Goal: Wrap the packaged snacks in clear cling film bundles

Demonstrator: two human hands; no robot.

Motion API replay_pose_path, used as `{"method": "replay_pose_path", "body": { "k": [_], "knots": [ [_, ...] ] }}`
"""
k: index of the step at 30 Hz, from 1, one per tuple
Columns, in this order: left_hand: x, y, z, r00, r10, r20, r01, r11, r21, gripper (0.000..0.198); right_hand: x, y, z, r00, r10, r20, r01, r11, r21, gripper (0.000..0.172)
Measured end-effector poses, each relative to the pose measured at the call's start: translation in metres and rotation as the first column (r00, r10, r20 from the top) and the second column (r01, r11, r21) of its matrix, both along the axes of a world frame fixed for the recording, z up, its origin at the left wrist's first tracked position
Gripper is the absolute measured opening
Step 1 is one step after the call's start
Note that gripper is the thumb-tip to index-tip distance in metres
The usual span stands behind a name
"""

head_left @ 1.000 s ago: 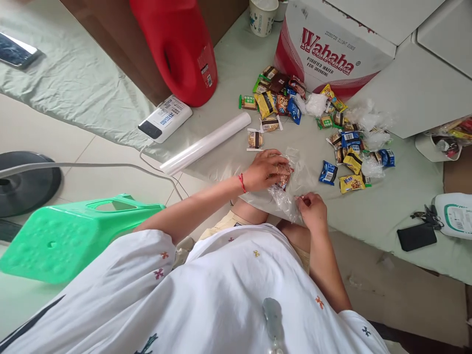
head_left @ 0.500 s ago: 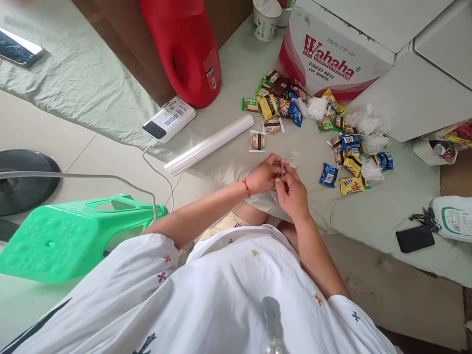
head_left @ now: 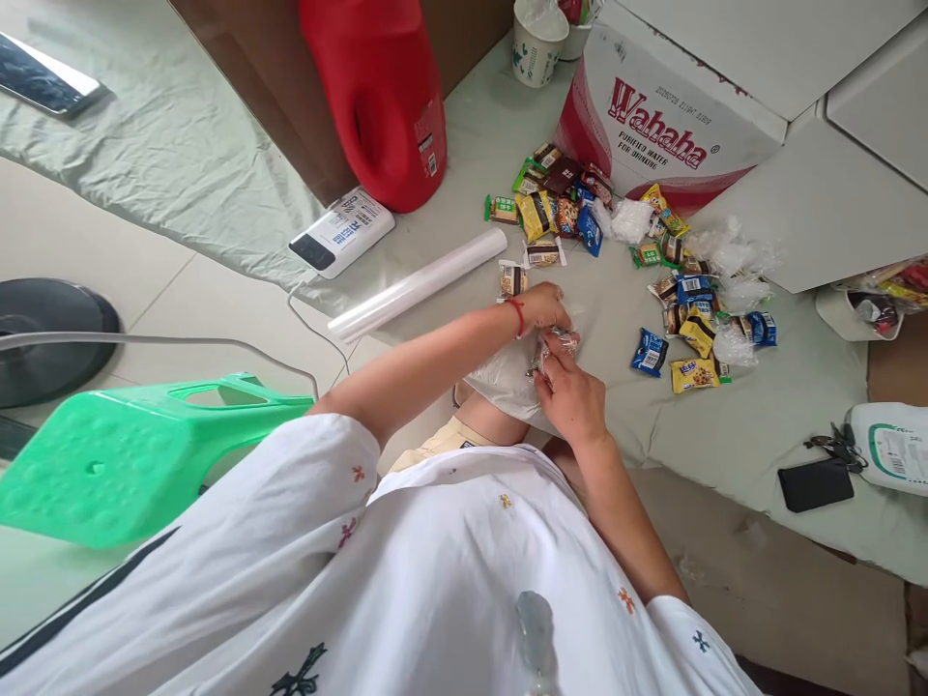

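My right hand (head_left: 572, 394) is closed on a crumpled piece of clear plastic wrap (head_left: 557, 350) at the table's front edge. My left hand (head_left: 543, 307), with a red string on its wrist, is just beyond it, fingers bent downward. The left fingertips are partly hidden, so I cannot make out whether they grip anything. A wrapped biscuit (head_left: 513, 279) lies right behind my left hand. Thin whitish plastic (head_left: 500, 379) hangs over the table edge below the hands. To the left lies a roll of clear film (head_left: 420, 283).
Wrapped snacks lie in a back pile (head_left: 536, 215) and a right pile (head_left: 697, 331), with crumpled clear plastic (head_left: 736, 253) among them. Around them are a Wahaha carton (head_left: 656, 135), red jug (head_left: 395, 116), power bank (head_left: 346, 232), black pouch (head_left: 816, 485) and green stool (head_left: 108, 464).
My hands were together over the clear plastic; now they are apart. The left has moved slightly up and away, while the right keeps the crumpled plastic. The view has shifted a little.
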State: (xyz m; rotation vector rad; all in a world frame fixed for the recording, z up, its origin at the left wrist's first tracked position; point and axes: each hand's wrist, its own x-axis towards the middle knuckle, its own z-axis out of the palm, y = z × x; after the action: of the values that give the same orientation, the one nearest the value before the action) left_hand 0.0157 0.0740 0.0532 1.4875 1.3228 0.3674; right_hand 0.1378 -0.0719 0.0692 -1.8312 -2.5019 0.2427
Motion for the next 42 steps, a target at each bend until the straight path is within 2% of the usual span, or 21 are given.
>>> {"method": "replay_pose_path", "body": {
  "k": [2, 4, 6, 8, 10, 12, 14, 16, 18, 20, 21, 22, 23, 25, 27, 28, 30, 33, 35, 38, 42],
  "knots": [
    [0.001, 0.004, -0.001, 1.000, -0.008, 0.021, 0.007, 0.999, 0.042, 0.022, 0.005, -0.002, -0.006, 0.995, 0.018, -0.097, -0.013, 0.999, 0.053, 0.027],
    [-0.003, -0.007, -0.004, 0.999, -0.016, 0.048, 0.007, 0.983, 0.185, 0.015, 0.009, -0.003, -0.013, 0.985, 0.022, -0.174, -0.007, 0.996, 0.087, 0.023],
    [-0.012, -0.030, -0.008, 0.995, -0.047, 0.086, 0.012, 0.929, 0.370, 0.016, 0.011, -0.001, -0.018, 0.978, 0.013, -0.209, 0.004, 0.997, 0.078, 0.022],
    [-0.022, -0.058, -0.012, 0.983, -0.126, 0.135, 0.031, 0.833, 0.553, 0.025, 0.013, 0.001, -0.022, 0.970, 0.004, -0.245, 0.009, 0.999, 0.053, 0.024],
    [-0.030, -0.083, -0.016, 0.969, -0.193, 0.153, 0.052, 0.766, 0.640, 0.038, 0.014, 0.002, -0.024, 0.949, 0.008, -0.314, 0.002, 0.999, 0.032, 0.028],
    [-0.033, -0.100, -0.022, 0.973, -0.194, 0.128, 0.058, 0.736, 0.675, 0.047, 0.015, 0.000, -0.023, 0.909, 0.017, -0.417, -0.016, 1.000, 0.006, 0.029],
    [-0.030, -0.110, -0.030, 0.983, -0.158, 0.090, 0.054, 0.725, 0.686, 0.050, 0.019, -0.008, -0.020, 0.839, 0.023, -0.543, -0.053, 0.998, -0.039, 0.029],
    [-0.024, -0.114, -0.039, 0.990, -0.123, 0.063, 0.045, 0.720, 0.692, 0.049, 0.027, -0.020, -0.016, 0.723, -0.022, -0.690, -0.054, 0.995, -0.088, 0.026],
    [-0.019, -0.116, -0.047, 0.994, -0.099, 0.041, 0.041, 0.707, 0.706, 0.047, 0.041, -0.033, -0.013, 0.560, -0.115, -0.820, 0.049, 0.993, -0.105, 0.024],
    [-0.017, -0.116, -0.053, 0.996, -0.085, 0.037, 0.032, 0.689, 0.724, 0.045, 0.059, -0.044, -0.013, 0.430, -0.190, -0.883, 0.262, 0.962, -0.080, 0.024],
    [-0.017, -0.115, -0.055, 0.995, -0.087, 0.045, 0.027, 0.685, 0.728, 0.044, 0.069, -0.049, -0.015, 0.428, -0.211, -0.879, 0.358, 0.933, -0.050, 0.024],
    [-0.017, -0.114, -0.057, 0.994, -0.092, 0.060, 0.019, 0.683, 0.730, 0.043, 0.079, -0.053, -0.019, 0.481, -0.230, -0.846, 0.415, 0.910, -0.011, 0.025],
    [-0.018, -0.113, -0.058, 0.993, -0.093, 0.076, 0.008, 0.687, 0.727, 0.042, 0.086, -0.056, -0.024, 0.572, -0.242, -0.784, 0.427, 0.904, 0.032, 0.025],
    [-0.019, -0.110, -0.058, 0.990, -0.084, 0.113, -0.022, 0.701, 0.713, 0.041, 0.093, -0.065, -0.037, 0.764, -0.209, -0.610, 0.333, 0.938, 0.096, 0.032],
    [-0.019, -0.107, -0.058, 0.984, -0.085, 0.158, -0.050, 0.717, 0.695, 0.041, 0.087, -0.073, -0.051, 0.871, -0.109, -0.479, 0.193, 0.973, 0.129, 0.043],
    [-0.019, -0.106, -0.058, 0.979, -0.088, 0.184, -0.064, 0.727, 0.684, 0.040, 0.081, -0.075, -0.057, 0.893, -0.067, -0.445, 0.144, 0.979, 0.142, 0.046],
    [-0.018, -0.105, -0.058, 0.967, -0.095, 0.236, -0.089, 0.744, 0.663, 0.039, 0.065, -0.075, -0.062, 0.914, -0.007, -0.406, 0.074, 0.986, 0.150, 0.038],
    [-0.019, -0.105, -0.059, 0.955, -0.076, 0.285, -0.130, 0.759, 0.638, 0.039, 0.045, -0.057, -0.054, 0.899, 0.030, -0.438, 0.040, 0.988, 0.149, 0.025],
    [-0.020, -0.106, -0.059, 0.957, -0.064, 0.284, -0.142, 0.751, 0.645, 0.038, 0.037, -0.037, -0.043, 0.841, 0.021, -0.540, 0.064, 0.988, 0.138, 0.023],
    [-0.023, -0.108, -0.057, 0.961, -0.056, 0.270, -0.144, 0.733, 0.664, 0.042, 0.032, -0.012, -0.034, 0.678, -0.102, -0.728, 0.166, 0.986, 0.016, 0.018],
    [-0.023, -0.114, -0.053, 0.950, -0.119, 0.287, -0.105, 0.747, 0.657, 0.050, 0.023, -0.002, -0.043, 0.426, -0.341, -0.838, 0.383, 0.907, -0.174, 0.033]
  ]
}}
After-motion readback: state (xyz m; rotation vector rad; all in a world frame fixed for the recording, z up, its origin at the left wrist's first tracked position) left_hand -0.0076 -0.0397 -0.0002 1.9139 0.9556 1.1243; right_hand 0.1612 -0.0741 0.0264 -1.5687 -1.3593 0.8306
